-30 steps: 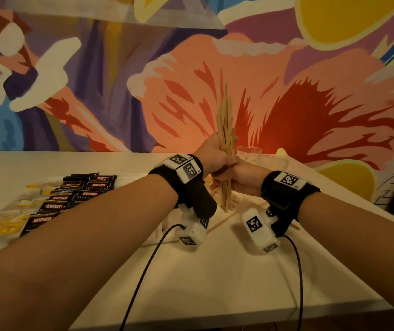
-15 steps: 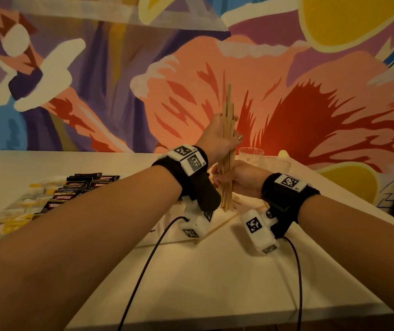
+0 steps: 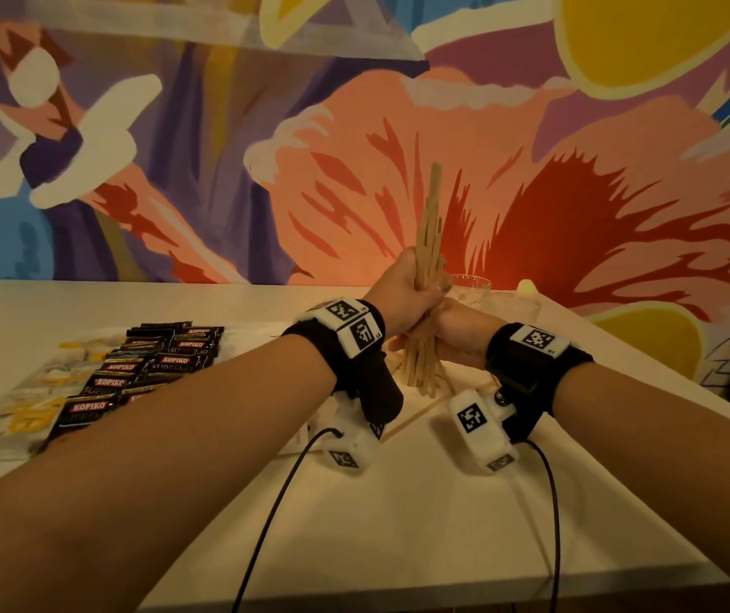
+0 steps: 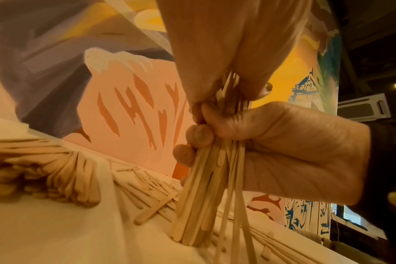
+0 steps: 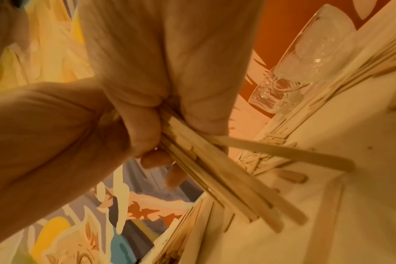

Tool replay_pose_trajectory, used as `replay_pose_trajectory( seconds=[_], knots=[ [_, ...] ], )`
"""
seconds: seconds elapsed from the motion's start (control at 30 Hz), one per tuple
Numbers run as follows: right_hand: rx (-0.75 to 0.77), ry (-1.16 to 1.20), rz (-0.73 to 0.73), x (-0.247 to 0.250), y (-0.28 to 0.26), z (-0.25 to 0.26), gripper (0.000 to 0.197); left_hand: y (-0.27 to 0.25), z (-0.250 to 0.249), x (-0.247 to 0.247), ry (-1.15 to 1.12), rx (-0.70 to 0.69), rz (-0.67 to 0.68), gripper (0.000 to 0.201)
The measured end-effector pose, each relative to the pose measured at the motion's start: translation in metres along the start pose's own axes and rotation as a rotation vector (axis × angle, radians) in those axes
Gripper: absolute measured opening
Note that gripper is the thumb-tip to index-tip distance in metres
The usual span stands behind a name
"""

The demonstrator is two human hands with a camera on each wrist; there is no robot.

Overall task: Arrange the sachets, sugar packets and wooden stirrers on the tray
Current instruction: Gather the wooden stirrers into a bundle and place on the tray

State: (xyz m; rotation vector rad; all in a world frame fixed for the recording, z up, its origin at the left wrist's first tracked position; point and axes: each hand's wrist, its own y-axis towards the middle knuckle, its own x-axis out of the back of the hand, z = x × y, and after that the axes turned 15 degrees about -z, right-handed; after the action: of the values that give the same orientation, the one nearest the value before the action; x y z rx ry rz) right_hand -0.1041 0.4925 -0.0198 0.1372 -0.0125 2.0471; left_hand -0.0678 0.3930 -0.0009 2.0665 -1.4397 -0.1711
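A bundle of wooden stirrers (image 3: 427, 276) stands nearly upright above the white table (image 3: 398, 515), clasped by both hands stacked one over the other. The left hand (image 3: 403, 294) curls around the bundle higher up; the right hand (image 3: 456, 334) wraps it directly beneath, the two fists touching. The lower tips splay slightly and stand on or just above the surface; contact cannot be confirmed. The sticks are judged light, thin and stiff, smooth enough to slide lengthwise past one another, so a loose clasp would let single pieces drop; a firm encircling hold near mid-length, as shown, suits squaring their ends. More stirrers (image 4: 63, 171) lie fanned and scattered near the bundle's foot. Rows of dark coffee sachets (image 3: 133, 373) lie well to the left of the hands, with pale yellow packets (image 3: 31, 413) beside them, and a clear glass (image 3: 471, 287) stands just behind the hands.
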Motion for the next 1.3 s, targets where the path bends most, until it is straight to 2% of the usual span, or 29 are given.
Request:
replay_pose_trajectory(
  seconds=[0.13,0.23,0.33,0.37,0.47,0.5,0.6,0.73,0.9,1.03,1.23,1.3],
  knots=[
    [0.040,0.063,0.025,0.002,0.000,0.000,0.037,0.003,-0.012,0.005,0.036,-0.018,0.006,0.054],
    [0.064,0.103,0.037,0.001,-0.002,0.004,0.028,0.008,-0.030,0.009,0.003,-0.053,-0.011,0.076],
    [0.020,0.114,0.036,-0.002,-0.007,0.006,0.016,0.015,-0.052,0.014,-0.043,-0.125,-0.053,0.085],
    [-0.008,0.108,0.035,-0.003,-0.007,0.004,0.010,0.018,-0.058,0.015,-0.049,-0.147,-0.066,0.085],
    [-0.056,0.110,0.039,-0.003,-0.002,-0.006,0.036,0.024,-0.069,0.018,-0.042,-0.201,-0.092,0.080],
    [-0.069,0.117,0.043,-0.003,-0.002,-0.006,0.036,0.024,-0.069,0.018,-0.032,-0.211,-0.090,0.076],
    [-0.067,0.156,0.064,-0.003,-0.004,-0.003,0.010,0.020,-0.064,0.016,-0.010,-0.201,-0.076,0.056],
    [-0.005,0.133,0.053,-0.002,-0.006,-0.002,0.020,0.015,-0.051,0.013,0.067,-0.190,-0.095,0.026],
    [0.022,0.076,0.108,0.001,-0.002,-0.005,0.022,0.005,-0.038,0.020,0.173,-0.179,0.040,0.027],
    [0.034,0.062,0.117,0.001,-0.002,-0.003,0.021,0.000,-0.038,0.027,0.371,-0.230,0.147,0.029],
    [0.039,0.029,0.101,-0.005,-0.003,-0.006,0.023,-0.007,-0.027,0.030,0.461,-0.201,0.187,0.037],
    [0.060,0.012,0.104,-0.009,-0.004,-0.002,0.026,-0.005,-0.024,0.033,0.458,-0.186,0.188,0.049]
  ],
)
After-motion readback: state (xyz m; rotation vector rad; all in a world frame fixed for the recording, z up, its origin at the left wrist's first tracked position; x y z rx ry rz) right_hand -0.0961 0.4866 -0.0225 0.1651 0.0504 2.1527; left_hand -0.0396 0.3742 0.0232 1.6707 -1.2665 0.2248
